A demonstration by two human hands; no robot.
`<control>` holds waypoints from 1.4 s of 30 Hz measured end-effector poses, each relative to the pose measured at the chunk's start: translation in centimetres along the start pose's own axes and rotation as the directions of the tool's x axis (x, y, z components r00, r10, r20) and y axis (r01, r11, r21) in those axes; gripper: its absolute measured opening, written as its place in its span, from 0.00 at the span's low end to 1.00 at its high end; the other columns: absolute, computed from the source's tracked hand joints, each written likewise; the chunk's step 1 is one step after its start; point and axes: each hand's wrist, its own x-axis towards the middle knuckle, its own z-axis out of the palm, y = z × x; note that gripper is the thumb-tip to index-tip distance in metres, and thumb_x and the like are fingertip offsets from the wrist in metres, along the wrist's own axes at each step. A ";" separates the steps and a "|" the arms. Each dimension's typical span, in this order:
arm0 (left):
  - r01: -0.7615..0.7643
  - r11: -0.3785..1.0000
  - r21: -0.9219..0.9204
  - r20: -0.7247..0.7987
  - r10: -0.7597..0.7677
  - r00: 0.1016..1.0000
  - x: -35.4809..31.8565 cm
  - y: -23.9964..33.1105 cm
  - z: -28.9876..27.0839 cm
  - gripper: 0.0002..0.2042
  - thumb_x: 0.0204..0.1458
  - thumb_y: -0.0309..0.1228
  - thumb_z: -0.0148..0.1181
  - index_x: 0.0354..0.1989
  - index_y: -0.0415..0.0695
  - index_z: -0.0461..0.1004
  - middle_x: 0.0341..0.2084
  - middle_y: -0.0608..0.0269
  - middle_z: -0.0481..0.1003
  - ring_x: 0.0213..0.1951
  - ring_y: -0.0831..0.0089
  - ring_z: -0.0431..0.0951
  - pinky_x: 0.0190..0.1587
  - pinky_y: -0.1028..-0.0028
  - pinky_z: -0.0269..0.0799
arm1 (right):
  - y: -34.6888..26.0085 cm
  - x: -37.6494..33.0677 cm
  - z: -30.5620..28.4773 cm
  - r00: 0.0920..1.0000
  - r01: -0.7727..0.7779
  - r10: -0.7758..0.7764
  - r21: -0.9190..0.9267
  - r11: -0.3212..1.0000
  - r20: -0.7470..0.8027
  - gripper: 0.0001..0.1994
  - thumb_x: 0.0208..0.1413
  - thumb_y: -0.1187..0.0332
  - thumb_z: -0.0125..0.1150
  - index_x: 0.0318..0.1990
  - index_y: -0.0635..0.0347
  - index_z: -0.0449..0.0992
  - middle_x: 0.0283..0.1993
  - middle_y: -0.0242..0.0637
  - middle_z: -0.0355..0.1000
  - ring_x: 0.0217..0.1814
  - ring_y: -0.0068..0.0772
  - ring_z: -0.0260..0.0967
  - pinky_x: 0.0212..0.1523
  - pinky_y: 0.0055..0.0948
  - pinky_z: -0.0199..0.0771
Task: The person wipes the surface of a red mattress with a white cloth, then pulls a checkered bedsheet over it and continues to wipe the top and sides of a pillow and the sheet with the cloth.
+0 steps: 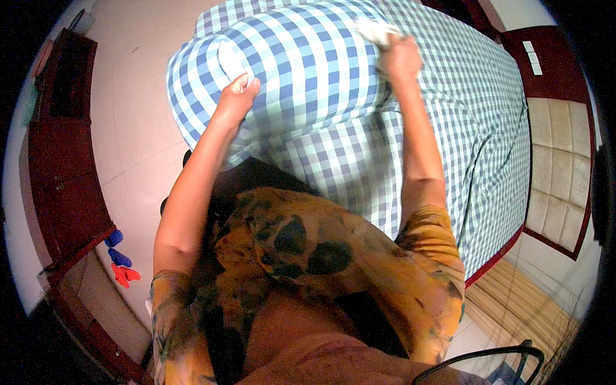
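A thick quilt [308,61] in blue and white checks lies bunched into a rounded bulge on the bed. On its left part, my left hand [236,101] is closed, thumb pressed against the fingers, on the quilt beside a white patch [231,60]. Over the quilt's far right side, my right hand [404,59] is closed on a piece of white cloth [375,29]. Motion blurs that hand and the cloth, so I cannot tell whether the cloth belongs to the quilt. Both forearms reach forward over the bed.
A green-and-white checked sheet [471,109] covers the bed to the right, by a padded headboard [558,170] in a dark red frame. Dark red cabinets [64,173] line the left wall. Blue slippers [120,257] and red slippers [124,275] lie on the pale floor [138,128].
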 end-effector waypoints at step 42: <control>0.016 0.955 -0.297 -0.016 -0.022 1.000 -8.7 -4.4 -2.1 0.14 0.63 0.36 0.41 0.47 0.40 0.68 0.40 0.71 0.71 0.41 0.83 0.67 0.46 0.78 0.63 | -3.2 6.4 2.8 0.998 -0.035 0.040 -0.093 0.995 0.057 0.13 0.50 0.68 0.50 0.42 0.50 0.78 0.43 0.47 0.70 0.45 0.46 0.70 0.44 0.42 0.71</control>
